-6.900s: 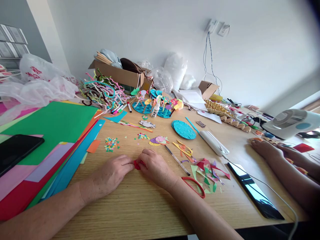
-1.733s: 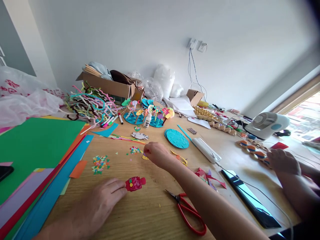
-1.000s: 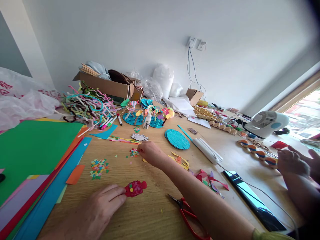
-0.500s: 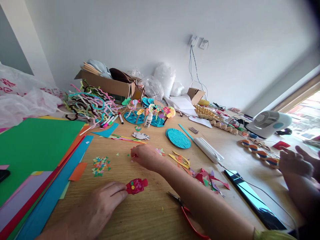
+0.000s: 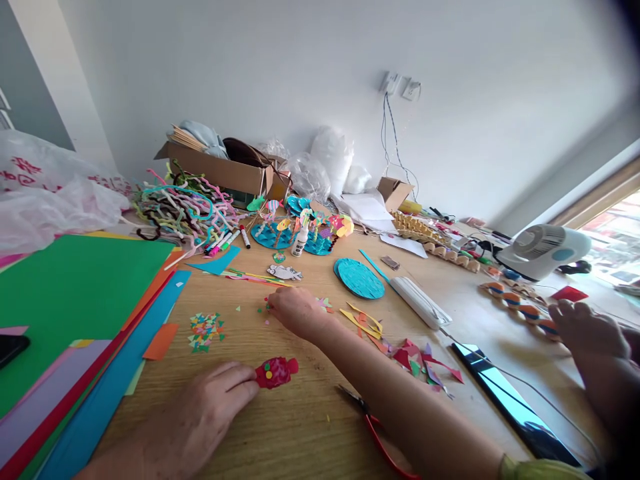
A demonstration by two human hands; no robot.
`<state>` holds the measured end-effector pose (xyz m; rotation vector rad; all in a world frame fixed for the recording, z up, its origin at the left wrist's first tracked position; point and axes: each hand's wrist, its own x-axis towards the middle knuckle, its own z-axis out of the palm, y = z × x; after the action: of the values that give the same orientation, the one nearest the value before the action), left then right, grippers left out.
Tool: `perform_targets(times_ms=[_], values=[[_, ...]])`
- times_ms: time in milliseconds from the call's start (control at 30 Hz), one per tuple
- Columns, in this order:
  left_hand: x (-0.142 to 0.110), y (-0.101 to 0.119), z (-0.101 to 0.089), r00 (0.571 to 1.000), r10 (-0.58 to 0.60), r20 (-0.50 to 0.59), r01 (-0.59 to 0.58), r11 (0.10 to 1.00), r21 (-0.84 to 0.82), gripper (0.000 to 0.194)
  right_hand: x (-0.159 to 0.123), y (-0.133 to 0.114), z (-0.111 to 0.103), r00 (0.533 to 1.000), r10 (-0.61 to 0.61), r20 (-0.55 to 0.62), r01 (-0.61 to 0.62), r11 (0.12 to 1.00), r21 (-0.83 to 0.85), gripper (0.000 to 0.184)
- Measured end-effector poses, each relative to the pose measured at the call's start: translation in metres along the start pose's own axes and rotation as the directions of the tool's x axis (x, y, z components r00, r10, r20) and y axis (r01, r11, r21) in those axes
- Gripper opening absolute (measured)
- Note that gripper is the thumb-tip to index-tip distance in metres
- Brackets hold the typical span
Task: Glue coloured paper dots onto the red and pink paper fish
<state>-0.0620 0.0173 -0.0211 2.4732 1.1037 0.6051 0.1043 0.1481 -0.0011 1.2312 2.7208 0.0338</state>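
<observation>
A small red paper fish (image 5: pixel 277 371) with coloured dots lies on the wooden table (image 5: pixel 300 433). My left hand (image 5: pixel 200 417) rests flat beside it, fingertips on its left edge, fingers stretched out. My right hand (image 5: pixel 296 311) reaches further out, its fingers curled down over a small scatter of coloured paper bits (image 5: pixel 267 308); whether they pinch one I cannot make out. A second heap of confetti (image 5: pixel 205 331) lies to the left.
Coloured paper sheets (image 5: pixel 75 313) are stacked left, pipe cleaners (image 5: pixel 183 207) and a cardboard box (image 5: pixel 220 170) behind. Red-handled scissors (image 5: pixel 375 433) and paper scraps (image 5: pixel 415 357) lie right of my arm. Another person's hand (image 5: pixel 590 330) works at far right near a phone (image 5: pixel 515 413) and fan (image 5: pixel 543 243).
My right hand moved from the red fish out to the paper bits and has shifted slightly among them. My left hand stays at the fish's edge.
</observation>
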Motion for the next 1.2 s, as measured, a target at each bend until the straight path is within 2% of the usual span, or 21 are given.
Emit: perform_targets(times_ms=[167,333,467,600,800,967,1067,1200], values=[[-0.001,-0.001,0.001,0.999,-0.012,0.030,0.012,1.000,0.013,0.047,0.002,-0.004,0.002,1.000,-0.015,0.015,0.015,1.000,-0.009,0.021],[-0.001,-0.002,0.001,1.000,-0.016,0.016,0.016,1.000,0.004,0.047,0.001,-0.004,0.004,0.999,0.038,-0.009,-0.038,0.998,0.053,0.023],[-0.002,-0.004,0.002,0.999,-0.036,-0.002,0.036,0.998,-0.048,0.050,-0.002,0.003,-0.001,0.989,0.142,-0.034,-0.134,0.977,0.167,0.025],[-0.004,-0.008,0.005,1.000,-0.024,-0.006,0.024,0.997,-0.069,0.053,-0.007,0.013,-0.001,0.971,0.234,-0.053,-0.201,0.915,0.350,0.022],[-0.005,-0.014,0.011,0.999,-0.035,-0.035,0.032,0.996,-0.087,0.043,-0.013,0.023,0.010,0.950,0.312,0.018,-0.247,0.715,0.653,0.016],[0.000,-0.015,0.010,0.976,-0.049,-0.211,0.033,0.996,-0.081,0.034,-0.019,0.021,0.012,0.938,0.333,0.095,-0.259,0.494,0.830,0.010],[0.003,-0.014,0.005,0.955,-0.153,-0.254,0.122,0.983,-0.136,0.026,-0.023,0.017,0.009,0.940,0.311,0.139,-0.249,0.349,0.903,0.008],[0.006,-0.014,-0.004,0.921,-0.351,-0.171,0.274,0.893,-0.358,0.021,-0.031,0.009,0.003,0.949,0.257,0.182,-0.236,0.199,0.951,0.007]])
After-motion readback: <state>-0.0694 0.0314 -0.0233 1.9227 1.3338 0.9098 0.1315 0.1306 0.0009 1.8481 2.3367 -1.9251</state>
